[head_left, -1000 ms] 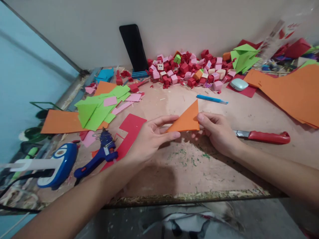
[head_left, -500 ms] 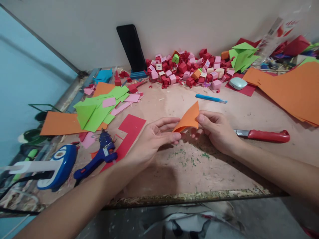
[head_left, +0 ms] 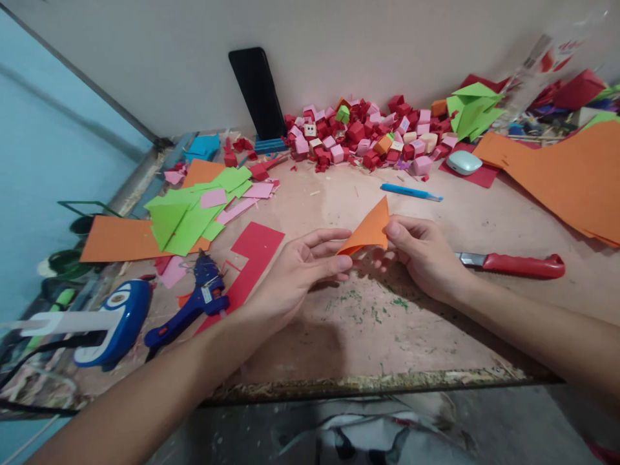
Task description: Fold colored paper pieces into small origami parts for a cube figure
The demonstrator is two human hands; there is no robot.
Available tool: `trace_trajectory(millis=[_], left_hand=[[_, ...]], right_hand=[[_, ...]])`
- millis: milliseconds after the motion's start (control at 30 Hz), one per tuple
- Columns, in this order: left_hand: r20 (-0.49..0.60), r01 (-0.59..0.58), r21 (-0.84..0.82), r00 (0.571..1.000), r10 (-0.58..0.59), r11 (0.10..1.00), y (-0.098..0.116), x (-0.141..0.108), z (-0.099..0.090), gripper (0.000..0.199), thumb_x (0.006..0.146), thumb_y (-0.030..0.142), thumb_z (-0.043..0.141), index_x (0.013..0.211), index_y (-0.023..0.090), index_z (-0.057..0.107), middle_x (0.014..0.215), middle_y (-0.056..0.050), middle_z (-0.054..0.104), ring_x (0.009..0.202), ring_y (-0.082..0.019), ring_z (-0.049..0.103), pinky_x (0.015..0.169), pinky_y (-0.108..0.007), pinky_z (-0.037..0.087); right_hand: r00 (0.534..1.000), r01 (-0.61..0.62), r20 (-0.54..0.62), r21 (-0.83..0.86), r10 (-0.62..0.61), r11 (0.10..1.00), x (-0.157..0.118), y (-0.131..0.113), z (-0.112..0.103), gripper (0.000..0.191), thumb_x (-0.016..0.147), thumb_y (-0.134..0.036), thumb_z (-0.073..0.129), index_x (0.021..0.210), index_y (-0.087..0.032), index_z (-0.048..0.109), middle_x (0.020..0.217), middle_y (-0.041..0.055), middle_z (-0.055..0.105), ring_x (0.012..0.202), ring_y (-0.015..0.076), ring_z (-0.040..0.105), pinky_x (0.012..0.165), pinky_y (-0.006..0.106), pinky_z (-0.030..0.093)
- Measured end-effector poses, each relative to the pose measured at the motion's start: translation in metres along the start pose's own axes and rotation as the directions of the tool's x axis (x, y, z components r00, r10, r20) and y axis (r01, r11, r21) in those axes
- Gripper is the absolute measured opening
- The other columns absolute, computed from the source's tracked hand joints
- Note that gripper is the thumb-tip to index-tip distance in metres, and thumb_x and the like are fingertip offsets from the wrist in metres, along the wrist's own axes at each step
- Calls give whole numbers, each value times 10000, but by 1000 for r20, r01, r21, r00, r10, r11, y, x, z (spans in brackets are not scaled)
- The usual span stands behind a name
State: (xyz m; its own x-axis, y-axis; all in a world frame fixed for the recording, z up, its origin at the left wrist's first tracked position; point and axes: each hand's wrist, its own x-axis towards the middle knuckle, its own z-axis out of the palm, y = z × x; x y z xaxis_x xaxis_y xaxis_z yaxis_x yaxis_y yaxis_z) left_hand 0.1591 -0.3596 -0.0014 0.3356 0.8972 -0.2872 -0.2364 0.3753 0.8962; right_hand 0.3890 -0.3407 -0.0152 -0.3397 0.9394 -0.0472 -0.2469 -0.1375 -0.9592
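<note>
Between my two hands is a piece of orange paper (head_left: 367, 227), bent over so that its lower edge curls and a corner points up. My left hand (head_left: 310, 261) pinches its lower left corner between thumb and fingers. On the other side, my right hand (head_left: 419, 248) grips the right edge with thumb and fingertips. The paper is held just above the wooden table (head_left: 300, 349). Right of my right hand lies a knife (head_left: 520, 265) with a red handle, its blade partly hidden behind the hand. A blue pen (head_left: 411, 192) rests beyond the paper.
At left lie a blue glue gun (head_left: 203, 294), red paper (head_left: 256, 248) and green sheets (head_left: 194, 219). A black phone (head_left: 258, 93) leans on the wall beside a heap of small paper cubes (head_left: 358, 132). Large orange sheets (head_left: 562, 181) and a pale oval case (head_left: 464, 163) are at right.
Almost nothing differs. Both hands hold the orange paper in the same place, and the whole view has shifted very slightly.
</note>
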Motion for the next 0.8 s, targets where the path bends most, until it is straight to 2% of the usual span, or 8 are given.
trace_trajectory(millis=[367,533,633,733,800], left_hand=[[12,15,4,1000,-15,1000,2,-1,2,519,798,288,947,1261,198,729,1152,-93,832,947,-197,823,761,-216,640],[12,6,-5,1000,-6,1000,4,-1,4,460,842,341,908,1240,185,737,1153,-102,827,950,-206,822,762,-233,648],[-67,-25,0,997,25,1000,4,2,2,304,924,371,810,1161,185,768,1175,-92,811,889,-171,796,726,-233,636],[-184,-71,64,980,82,995,3,5,-3,204,906,369,815,969,182,765,1023,-50,801,795,-127,739,684,-204,591],[-198,-149,161,964,180,976,2,6,-6,209,897,376,824,907,183,746,942,-32,782,795,-132,722,710,-215,585]], right_hand=[[1000,0,3,17,0,1000,1,1,1,338,968,-538,764,937,-204,803,756,36,743,642,160,720,603,256,595],[998,-53,-24,77,55,996,1,-4,3,206,883,-404,865,882,-207,807,739,14,730,606,142,698,584,246,580],[993,-106,-43,92,110,990,0,-9,2,150,815,-298,876,762,-196,780,708,11,697,580,133,662,576,251,573],[988,-153,-3,41,153,987,0,-12,-1,128,807,-244,820,705,-195,760,707,27,685,581,134,625,560,256,559],[984,-178,22,8,178,984,0,-13,-2,122,837,-267,800,737,-204,772,735,41,700,607,160,646,579,290,589]])
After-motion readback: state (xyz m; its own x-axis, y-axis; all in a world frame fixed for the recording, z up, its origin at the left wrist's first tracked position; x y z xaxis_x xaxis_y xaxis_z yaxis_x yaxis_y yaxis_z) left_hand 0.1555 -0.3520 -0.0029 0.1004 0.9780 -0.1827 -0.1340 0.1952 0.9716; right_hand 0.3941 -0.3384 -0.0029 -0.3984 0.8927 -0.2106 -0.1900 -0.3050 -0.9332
